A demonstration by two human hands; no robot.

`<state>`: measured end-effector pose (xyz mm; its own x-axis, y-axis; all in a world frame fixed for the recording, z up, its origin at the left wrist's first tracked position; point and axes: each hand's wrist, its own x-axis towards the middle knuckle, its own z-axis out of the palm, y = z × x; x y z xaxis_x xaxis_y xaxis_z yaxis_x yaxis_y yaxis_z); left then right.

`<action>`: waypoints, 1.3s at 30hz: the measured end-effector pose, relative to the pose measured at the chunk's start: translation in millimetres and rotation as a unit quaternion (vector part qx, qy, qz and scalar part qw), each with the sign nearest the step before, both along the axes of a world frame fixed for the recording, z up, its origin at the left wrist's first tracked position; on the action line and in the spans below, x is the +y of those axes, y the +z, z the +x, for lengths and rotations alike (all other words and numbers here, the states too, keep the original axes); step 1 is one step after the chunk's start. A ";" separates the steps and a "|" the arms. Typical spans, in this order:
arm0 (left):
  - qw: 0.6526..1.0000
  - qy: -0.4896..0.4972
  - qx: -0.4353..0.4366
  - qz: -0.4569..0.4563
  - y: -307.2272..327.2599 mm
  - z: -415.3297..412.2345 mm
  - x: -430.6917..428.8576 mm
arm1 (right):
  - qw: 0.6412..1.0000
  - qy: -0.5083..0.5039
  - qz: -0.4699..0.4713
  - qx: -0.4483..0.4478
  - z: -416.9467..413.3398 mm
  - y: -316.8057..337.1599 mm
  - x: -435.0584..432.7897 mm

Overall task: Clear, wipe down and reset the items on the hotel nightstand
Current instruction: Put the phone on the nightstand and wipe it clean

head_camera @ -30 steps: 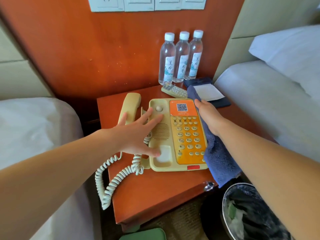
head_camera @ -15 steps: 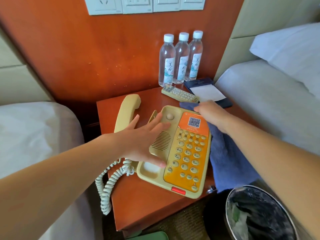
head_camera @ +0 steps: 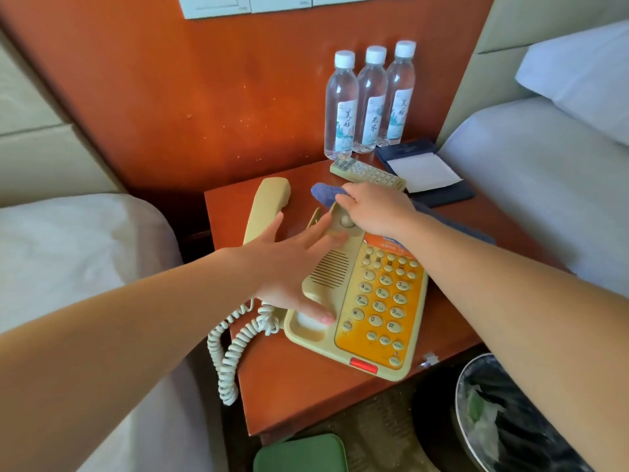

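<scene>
A beige telephone base (head_camera: pixel 367 301) with an orange keypad stands slanted on the red-brown nightstand (head_camera: pixel 306 379). My left hand (head_camera: pixel 289 267) lies flat on its left side, fingers spread over the cradle and speaker. The handset (head_camera: pixel 267 207) lies off the cradle on the nightstand behind my left hand, joined to the base by a coiled cord (head_camera: pixel 231 349). My right hand (head_camera: pixel 374 207) grips a blue cloth (head_camera: pixel 325 194) and presses it on the nightstand just behind the base; more cloth trails under my forearm.
Three water bottles (head_camera: pixel 369 100) stand at the back by the wall. A remote control (head_camera: pixel 367 172) and a dark notepad holder with white paper (head_camera: pixel 425 172) lie behind my right hand. Beds flank the nightstand. A lined bin (head_camera: pixel 503 420) and a green object (head_camera: pixel 299 453) sit below.
The telephone base has been turned and pulled toward the front of the nightstand. My right hand has slid the blue cloth from the base's right side leftward to behind it.
</scene>
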<state>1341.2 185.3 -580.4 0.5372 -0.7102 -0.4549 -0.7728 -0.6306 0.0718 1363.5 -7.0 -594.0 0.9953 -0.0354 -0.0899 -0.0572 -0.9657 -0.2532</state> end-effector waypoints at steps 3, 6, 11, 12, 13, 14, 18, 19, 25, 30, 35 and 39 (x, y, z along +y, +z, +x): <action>0.998 -0.034 -0.035 0.028 3.4 1.6 2.2 | 0.999 0.002 -0.032 -0.035 -17.7 -0.3 1.4; 0.997 -0.035 -0.063 0.037 2.2 -4.2 -1.0 | 0.997 0.005 -0.012 -0.072 -36.2 1.3 0.5; 0.996 -0.031 -0.065 0.054 9.2 -9.8 -4.6 | 0.987 -0.017 -0.034 -0.159 -87.1 -15.8 9.8; 0.996 -0.030 -0.061 0.055 11.4 -10.4 -5.1 | 0.986 -0.035 -0.031 -0.162 -99.3 -20.3 13.3; 0.996 -0.027 -0.058 0.054 11.5 -10.8 -4.9 | 0.986 -0.048 -0.028 -0.155 -110.3 -24.5 18.9; 0.997 -0.028 -0.058 0.052 11.2 -11.1 -4.9 | 0.986 -0.063 -0.025 -0.150 -120.8 -26.7 25.6; 0.996 -0.043 -0.061 0.048 5.4 -7.9 -1.0 | 0.983 -0.084 -0.029 -0.159 -139.7 -32.6 40.0; 0.996 -0.048 -0.061 0.042 2.7 -6.2 0.0 | 0.981 -0.085 -0.039 -0.171 -139.6 -34.5 39.0; 0.996 -0.062 -0.059 0.007 -2.7 -2.3 7.2 | 0.981 -0.102 -0.069 -0.149 -112.9 -29.0 31.6; 0.997 -0.056 -0.056 -0.010 -2.0 -1.7 7.1 | 0.984 -0.147 -0.074 -0.071 -85.0 -22.3 18.9; 0.997 -0.050 -0.053 -0.010 -2.8 -0.1 8.0 | 0.989 -0.131 -0.063 -0.037 -83.4 -9.3 15.0; 0.997 -0.053 -0.059 -0.014 -4.5 0.7 8.8 | 0.988 -0.122 -0.018 -0.093 -139.8 -17.6 40.7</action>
<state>1342.0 194.1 -584.9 0.5068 -0.7778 -0.3717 -0.8393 -0.5437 -0.0065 1223.7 33.7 -611.5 0.9560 -0.2757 0.1001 -0.2447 -0.9378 -0.2463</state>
